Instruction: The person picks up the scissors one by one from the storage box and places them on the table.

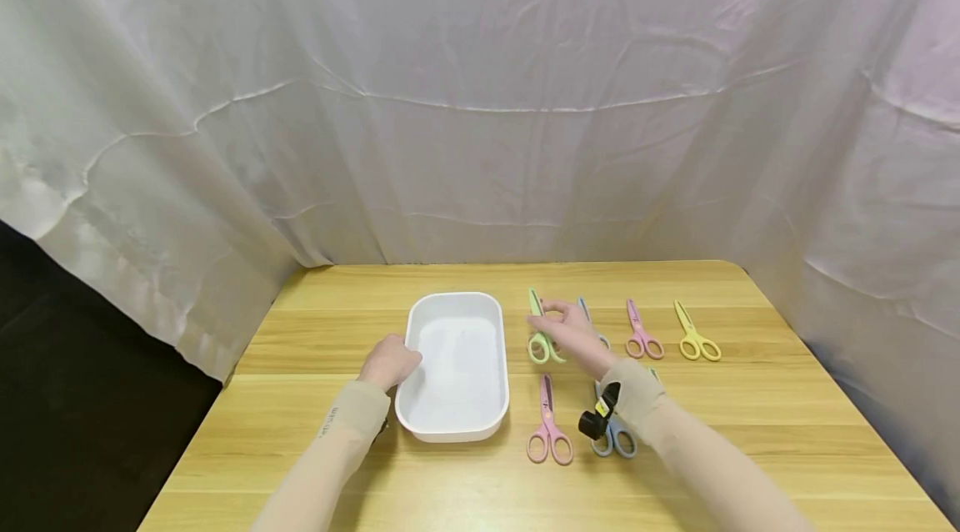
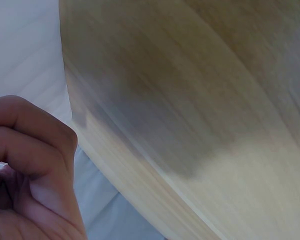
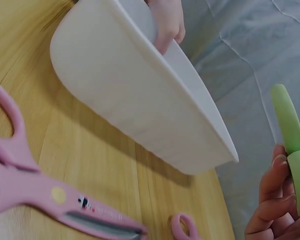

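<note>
A white rectangular tray (image 1: 453, 436) sits on the table. My left hand (image 1: 390, 361) grips its left rim, thumb over the edge on the inside; the left wrist view shows the curled fingers (image 2: 30, 135). With its fingertips my right hand (image 1: 572, 336) pinches a pair of green scissors (image 1: 538, 346), just right of the tray. In the right wrist view the green scissors (image 3: 288, 120) appear edge-on between thumb and fingers. Below that hand lie pink scissors (image 1: 548, 424) and blue scissors (image 1: 615, 436), the blue pair partly covered by the wrist camera.
Along the back row lie blue scissors (image 1: 583, 311) partly behind my right hand, pink scissors (image 1: 637, 332) and yellow scissors (image 1: 693, 333). A bit of another green pair (image 1: 655, 374) shows beside my right wrist. A pale curtain (image 1: 480, 165) hangs behind the wooden table (image 1: 315, 323).
</note>
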Demonstrator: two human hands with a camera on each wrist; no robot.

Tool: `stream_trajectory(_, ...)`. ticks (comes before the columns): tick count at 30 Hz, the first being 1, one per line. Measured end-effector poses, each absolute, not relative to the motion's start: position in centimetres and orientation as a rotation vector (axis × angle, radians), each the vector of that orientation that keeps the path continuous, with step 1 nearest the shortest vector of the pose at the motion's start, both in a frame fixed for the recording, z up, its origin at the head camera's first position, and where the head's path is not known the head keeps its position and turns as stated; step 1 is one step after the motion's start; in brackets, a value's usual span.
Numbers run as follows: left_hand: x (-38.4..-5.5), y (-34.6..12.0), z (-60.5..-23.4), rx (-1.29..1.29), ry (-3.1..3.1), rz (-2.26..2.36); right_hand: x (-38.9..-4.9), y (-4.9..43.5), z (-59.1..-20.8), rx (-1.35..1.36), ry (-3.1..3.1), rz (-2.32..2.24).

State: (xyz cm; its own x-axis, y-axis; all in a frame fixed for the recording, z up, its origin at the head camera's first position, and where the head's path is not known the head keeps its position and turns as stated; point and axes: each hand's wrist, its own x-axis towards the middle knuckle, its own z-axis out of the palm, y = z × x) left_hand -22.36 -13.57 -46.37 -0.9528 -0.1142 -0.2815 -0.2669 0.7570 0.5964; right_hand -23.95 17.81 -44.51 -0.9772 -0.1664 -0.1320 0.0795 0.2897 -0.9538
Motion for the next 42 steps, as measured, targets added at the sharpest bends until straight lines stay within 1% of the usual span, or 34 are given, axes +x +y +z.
stream_trajectory(9, -22.4, -13.6, -46.3, -0.299, 2.733, 0.969, -23.7, 18.9, -44.8, -0.07, 2.265, -1.831)
stream_trajectory(20, -22.4, -13.6, -46.4, -0.284, 2.741, 0.968, -23.4, 20.2, -45.0, -0.025, 2.396, -1.691)
stream_trajectory(42, -22.6, -13.8, -46.8, -0.278, 2.738, 0.979, -23.0, 23.2, -45.0, 0.022, 2.453, -1.629)
